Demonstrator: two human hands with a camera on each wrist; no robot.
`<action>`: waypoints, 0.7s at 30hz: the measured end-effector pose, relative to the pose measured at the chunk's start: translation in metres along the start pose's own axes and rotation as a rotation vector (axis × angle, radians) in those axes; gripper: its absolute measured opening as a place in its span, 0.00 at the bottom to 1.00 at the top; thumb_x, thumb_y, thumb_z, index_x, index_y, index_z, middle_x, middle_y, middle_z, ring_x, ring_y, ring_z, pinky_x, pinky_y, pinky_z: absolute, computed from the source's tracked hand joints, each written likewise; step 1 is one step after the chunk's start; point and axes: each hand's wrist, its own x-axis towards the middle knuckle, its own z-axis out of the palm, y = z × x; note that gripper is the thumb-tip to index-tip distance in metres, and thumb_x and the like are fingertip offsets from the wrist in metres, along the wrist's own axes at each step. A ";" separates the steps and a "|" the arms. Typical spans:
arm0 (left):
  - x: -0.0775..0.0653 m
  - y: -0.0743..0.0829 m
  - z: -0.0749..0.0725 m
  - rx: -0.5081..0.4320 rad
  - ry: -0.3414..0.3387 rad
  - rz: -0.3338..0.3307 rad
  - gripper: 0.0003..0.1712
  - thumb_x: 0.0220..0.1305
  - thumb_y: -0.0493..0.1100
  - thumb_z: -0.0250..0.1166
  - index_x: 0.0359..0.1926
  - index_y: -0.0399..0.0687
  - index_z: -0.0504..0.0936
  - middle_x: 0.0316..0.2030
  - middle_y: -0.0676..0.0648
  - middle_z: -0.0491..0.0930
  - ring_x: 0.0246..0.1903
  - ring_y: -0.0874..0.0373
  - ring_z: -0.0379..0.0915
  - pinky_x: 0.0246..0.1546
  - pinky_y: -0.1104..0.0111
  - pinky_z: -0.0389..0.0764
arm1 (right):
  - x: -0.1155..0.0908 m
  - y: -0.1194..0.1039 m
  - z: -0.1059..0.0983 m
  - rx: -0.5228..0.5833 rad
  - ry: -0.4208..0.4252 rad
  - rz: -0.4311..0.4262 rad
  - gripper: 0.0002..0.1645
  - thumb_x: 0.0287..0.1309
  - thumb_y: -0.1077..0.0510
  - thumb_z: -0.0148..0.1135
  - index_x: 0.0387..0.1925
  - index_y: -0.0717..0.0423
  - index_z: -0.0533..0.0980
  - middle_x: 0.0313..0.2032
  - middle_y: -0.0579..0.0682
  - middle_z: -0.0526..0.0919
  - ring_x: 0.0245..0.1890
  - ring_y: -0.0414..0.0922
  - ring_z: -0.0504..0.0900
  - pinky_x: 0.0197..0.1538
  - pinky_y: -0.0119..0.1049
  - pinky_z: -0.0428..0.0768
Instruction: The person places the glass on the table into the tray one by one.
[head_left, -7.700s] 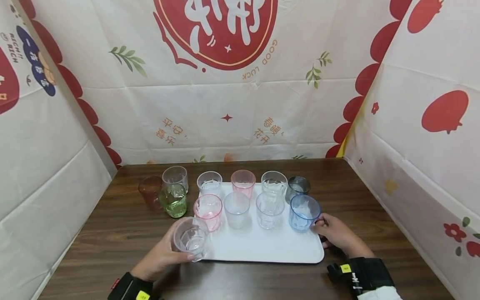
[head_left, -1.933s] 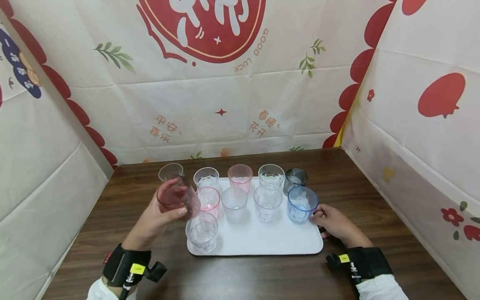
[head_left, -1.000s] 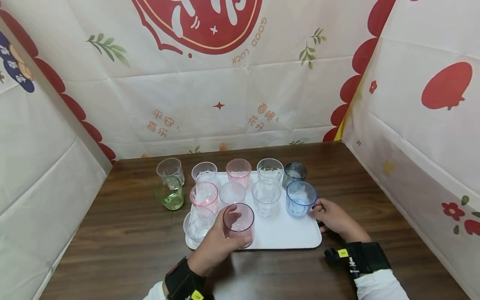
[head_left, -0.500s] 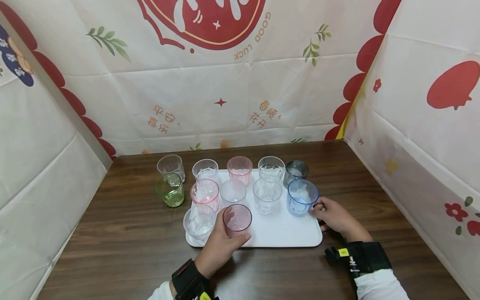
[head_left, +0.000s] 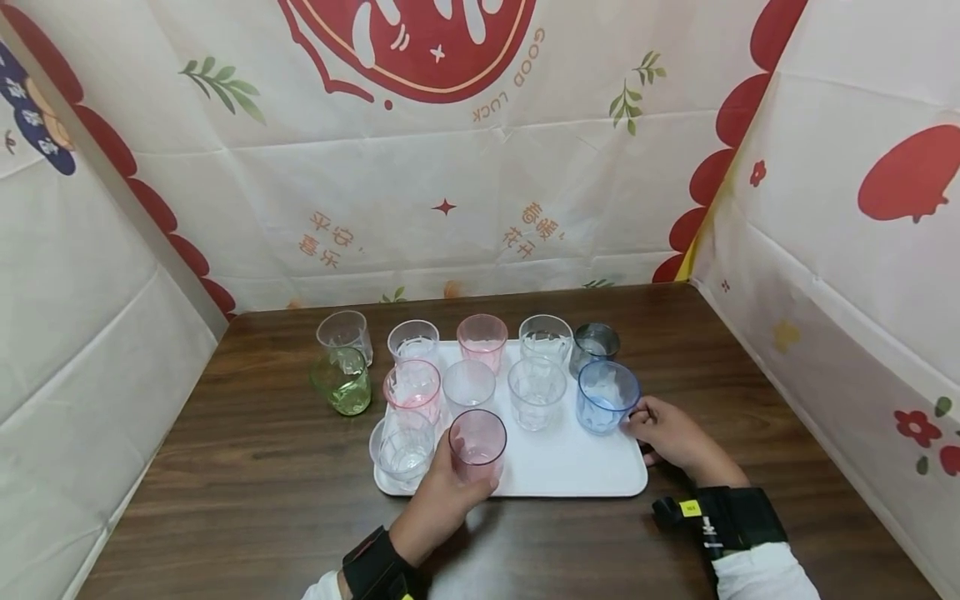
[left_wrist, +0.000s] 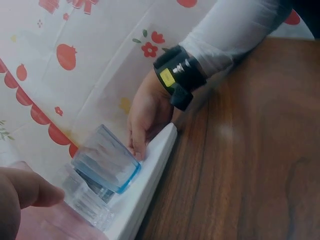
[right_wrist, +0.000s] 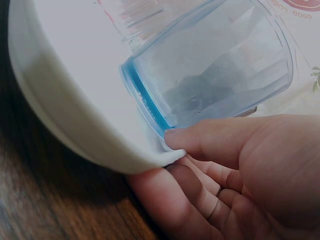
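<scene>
My left hand [head_left: 438, 500] grips a dusky pink glass [head_left: 477, 437] upright at the front of the white tray [head_left: 570, 471], right of a clear glass [head_left: 405, 450]. In the left wrist view its thumb [left_wrist: 37, 190] lies along the pink side. My right hand [head_left: 667, 433] pinches the tray's right edge. In the right wrist view the thumb lies on top against the base of the blue glass [right_wrist: 210, 70], and the fingers curl under the rim. Behind stand a pink-rimmed glass [head_left: 412, 387], a frosted glass [head_left: 468, 383] and a clear ribbed glass [head_left: 537, 396].
Along the tray's back are a clear glass [head_left: 414, 337], a pink glass [head_left: 482, 337], another clear glass [head_left: 546, 336] and a smoky grey glass [head_left: 595, 346]. Off the tray to the left stand a green glass [head_left: 348, 387] and a clear glass [head_left: 345, 333]. Fabric walls enclose the wooden table [head_left: 247, 467].
My left hand set the clear glass on the tray's front left, took the dusky pink glass from the left group and carried it right to the tray front. The right hand stayed at the edge.
</scene>
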 end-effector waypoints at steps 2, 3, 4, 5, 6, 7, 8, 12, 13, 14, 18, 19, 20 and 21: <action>-0.004 -0.001 -0.002 0.007 -0.011 0.022 0.55 0.53 0.41 0.71 0.77 0.38 0.51 0.70 0.32 0.61 0.71 0.41 0.56 0.70 0.46 0.55 | 0.000 0.000 0.000 -0.005 -0.008 -0.002 0.23 0.67 0.52 0.63 0.52 0.63 0.67 0.40 0.56 0.73 0.38 0.49 0.79 0.36 0.42 0.85; -0.006 -0.001 -0.003 0.017 -0.020 0.029 0.55 0.54 0.41 0.71 0.77 0.39 0.51 0.71 0.32 0.60 0.72 0.42 0.54 0.71 0.45 0.54 | -0.001 0.000 0.000 0.000 -0.004 0.007 0.22 0.67 0.52 0.63 0.52 0.63 0.67 0.40 0.55 0.73 0.38 0.49 0.79 0.36 0.42 0.85; -0.008 -0.001 -0.005 0.041 -0.023 0.036 0.55 0.54 0.41 0.71 0.78 0.39 0.50 0.72 0.32 0.60 0.72 0.42 0.53 0.71 0.44 0.53 | -0.001 0.000 0.000 -0.003 -0.005 0.003 0.23 0.67 0.52 0.63 0.52 0.63 0.68 0.40 0.55 0.73 0.38 0.49 0.79 0.36 0.42 0.84; -0.010 -0.001 -0.006 0.059 -0.030 0.042 0.55 0.55 0.42 0.70 0.78 0.40 0.49 0.73 0.32 0.58 0.73 0.43 0.51 0.71 0.44 0.51 | 0.000 0.001 0.001 -0.001 -0.002 0.005 0.23 0.67 0.52 0.63 0.52 0.63 0.68 0.40 0.55 0.74 0.38 0.49 0.79 0.36 0.42 0.84; -0.013 0.000 -0.008 0.068 -0.041 0.049 0.56 0.55 0.41 0.70 0.79 0.39 0.48 0.74 0.32 0.57 0.74 0.43 0.49 0.72 0.45 0.50 | 0.000 0.001 0.000 -0.005 -0.004 -0.002 0.23 0.67 0.52 0.63 0.52 0.63 0.68 0.39 0.56 0.74 0.38 0.49 0.79 0.36 0.42 0.84; -0.015 0.001 -0.010 0.085 -0.053 0.054 0.56 0.56 0.41 0.69 0.79 0.39 0.47 0.75 0.32 0.55 0.75 0.43 0.48 0.72 0.45 0.50 | 0.000 0.001 0.000 -0.002 -0.002 0.000 0.23 0.67 0.52 0.63 0.52 0.63 0.68 0.39 0.55 0.74 0.38 0.49 0.79 0.36 0.42 0.84; -0.018 0.001 -0.012 0.098 -0.063 0.058 0.55 0.57 0.41 0.69 0.79 0.38 0.47 0.75 0.32 0.54 0.75 0.43 0.48 0.72 0.45 0.49 | 0.000 0.002 0.000 -0.004 -0.002 -0.002 0.23 0.67 0.52 0.63 0.52 0.63 0.68 0.39 0.55 0.74 0.38 0.49 0.79 0.36 0.42 0.84; -0.030 0.004 -0.021 0.102 -0.110 0.051 0.53 0.60 0.42 0.68 0.78 0.30 0.47 0.75 0.28 0.53 0.74 0.38 0.50 0.71 0.45 0.53 | 0.000 0.003 0.001 -0.002 0.002 0.000 0.23 0.67 0.52 0.63 0.52 0.63 0.68 0.39 0.55 0.74 0.37 0.48 0.79 0.36 0.42 0.84; -0.033 0.004 -0.024 0.088 -0.123 0.051 0.52 0.61 0.42 0.68 0.77 0.29 0.48 0.74 0.27 0.53 0.73 0.35 0.52 0.71 0.45 0.55 | 0.000 0.003 0.002 0.000 0.006 0.004 0.22 0.66 0.52 0.63 0.52 0.62 0.68 0.39 0.55 0.74 0.37 0.48 0.79 0.36 0.42 0.85; -0.035 0.004 -0.027 0.070 -0.137 0.048 0.51 0.62 0.42 0.67 0.77 0.28 0.49 0.74 0.26 0.54 0.72 0.33 0.54 0.70 0.45 0.57 | 0.000 0.003 0.002 -0.001 0.006 0.002 0.22 0.66 0.52 0.63 0.52 0.63 0.68 0.39 0.55 0.74 0.37 0.48 0.80 0.36 0.42 0.85; -0.039 0.000 -0.041 0.027 -0.206 0.041 0.44 0.66 0.42 0.65 0.74 0.27 0.56 0.70 0.26 0.62 0.68 0.32 0.63 0.66 0.50 0.67 | 0.000 0.004 0.002 -0.003 0.009 -0.001 0.21 0.67 0.53 0.63 0.51 0.62 0.68 0.39 0.55 0.74 0.37 0.48 0.80 0.36 0.43 0.85; -0.039 -0.002 -0.046 0.029 -0.224 0.046 0.41 0.67 0.42 0.65 0.73 0.27 0.59 0.68 0.26 0.65 0.66 0.33 0.65 0.65 0.52 0.70 | 0.000 0.004 0.002 -0.003 0.009 -0.001 0.21 0.67 0.53 0.63 0.50 0.62 0.68 0.38 0.55 0.74 0.36 0.48 0.80 0.36 0.43 0.85; -0.039 -0.003 -0.050 0.030 -0.248 0.056 0.37 0.68 0.42 0.64 0.71 0.27 0.63 0.66 0.27 0.68 0.64 0.34 0.68 0.63 0.55 0.73 | 0.000 0.004 0.002 -0.003 0.008 -0.002 0.21 0.67 0.53 0.63 0.50 0.62 0.68 0.38 0.55 0.74 0.36 0.48 0.80 0.36 0.43 0.85; -0.039 -0.004 -0.054 0.040 -0.271 0.065 0.34 0.69 0.42 0.64 0.69 0.28 0.67 0.64 0.28 0.71 0.62 0.36 0.71 0.61 0.59 0.75 | 0.000 0.004 0.002 -0.004 0.008 -0.003 0.21 0.67 0.53 0.63 0.50 0.62 0.68 0.38 0.55 0.74 0.37 0.48 0.80 0.36 0.43 0.85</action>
